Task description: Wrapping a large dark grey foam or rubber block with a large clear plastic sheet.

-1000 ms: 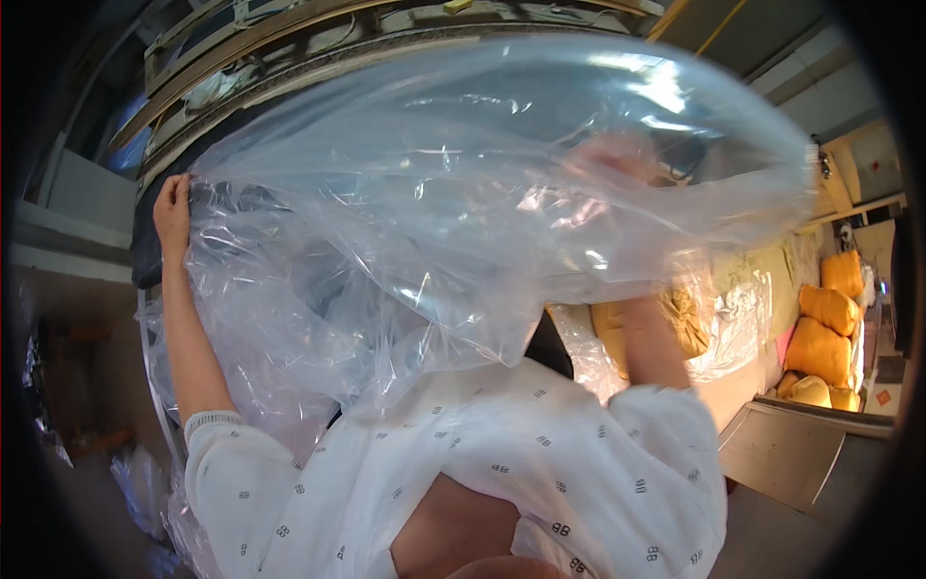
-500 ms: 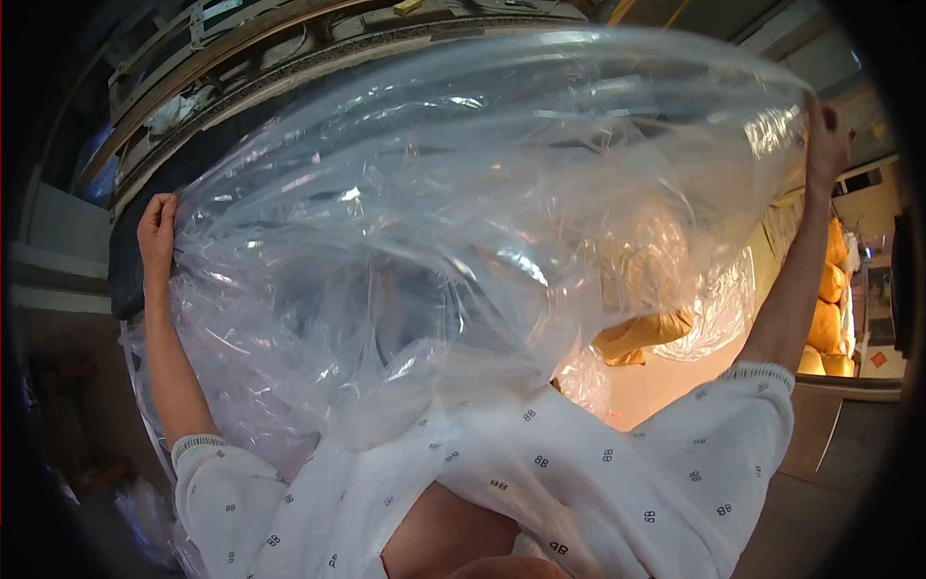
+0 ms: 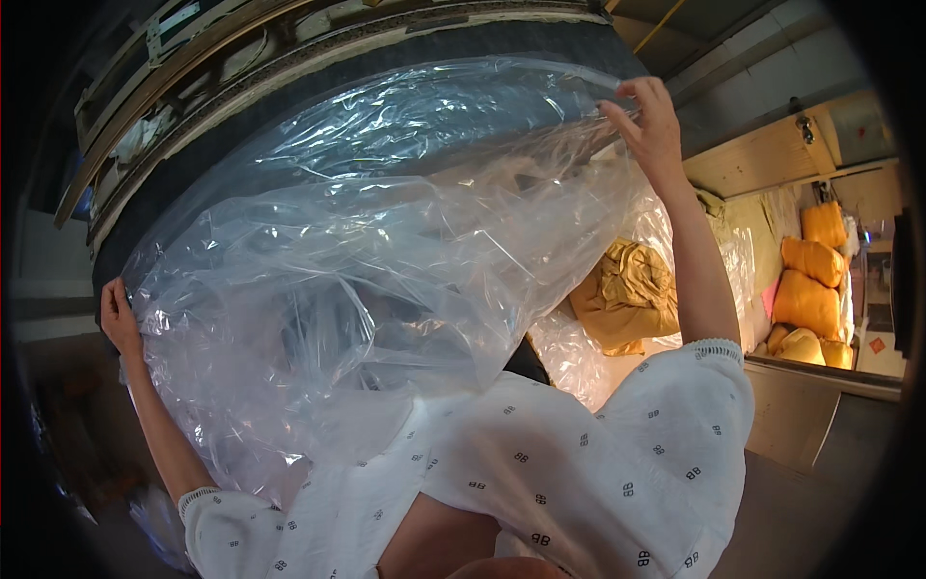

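Note:
A large, clear plastic sheet (image 3: 386, 222), wrinkled and glossy, spreads in front of me over a dark surface and hangs down against my shirt. At its left end, my left hand (image 3: 120, 314) is closed on the edge of the sheet. On the far right, my right hand (image 3: 651, 130) is at the sheet's upper corner, thumb and forefinger apart with a gap between them. Its fingertips are at the edge of the film; whether they touch it is hard to tell.
Beyond the sheet runs the dark tabletop (image 3: 579, 43), with a wooden rail frame (image 3: 207, 68) behind it. A crumpled golden-yellow cloth (image 3: 632, 294) lies on the right over more clear film. Several stuffed orange bundles (image 3: 808, 289) are stacked farther right, near a wooden board (image 3: 762, 159).
My right hand has moved left and its thumb and forefinger have parted. My left hand has moved down and left. The raised sheet has sunk onto the dark surface, uncovering the golden-yellow cloth.

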Available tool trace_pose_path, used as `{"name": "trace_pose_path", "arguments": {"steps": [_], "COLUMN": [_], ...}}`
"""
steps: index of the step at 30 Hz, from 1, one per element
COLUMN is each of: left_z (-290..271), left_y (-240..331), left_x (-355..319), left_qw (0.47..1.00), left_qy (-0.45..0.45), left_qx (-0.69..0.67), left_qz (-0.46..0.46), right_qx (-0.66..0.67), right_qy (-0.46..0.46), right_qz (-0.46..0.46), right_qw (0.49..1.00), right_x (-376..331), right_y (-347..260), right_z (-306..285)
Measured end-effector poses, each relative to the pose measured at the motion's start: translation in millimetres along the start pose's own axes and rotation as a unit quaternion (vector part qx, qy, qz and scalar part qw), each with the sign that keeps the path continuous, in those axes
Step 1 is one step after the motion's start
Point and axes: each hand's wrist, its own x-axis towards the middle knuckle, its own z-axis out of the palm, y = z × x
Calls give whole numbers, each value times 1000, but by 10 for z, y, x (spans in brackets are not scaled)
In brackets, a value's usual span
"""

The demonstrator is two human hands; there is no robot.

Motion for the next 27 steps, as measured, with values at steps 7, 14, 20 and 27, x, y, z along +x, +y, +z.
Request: {"name": "trace_pose_path", "arguments": {"steps": [7, 14, 20, 27], "left_z": [112, 72, 54, 113], "left_y": [73, -96, -100, -109], "left_x": [76, 91, 62, 69], "left_qw": [999, 999, 999, 999], "left_qy": [16, 8, 18, 9], "left_qx": [8, 13, 24, 18], "left_qz": [-34, -28, -37, -30], "right_qx": [-32, 195, 134, 179], "right_qy": [-22, -75, -73, -148], "right_qz": [-30, 20, -6, 118], "right_qw": [999, 978, 988, 965], "right_x": [385, 451, 257, 206], "right_y": [584, 306, 168, 243], "right_z": [77, 62, 188, 286]}}
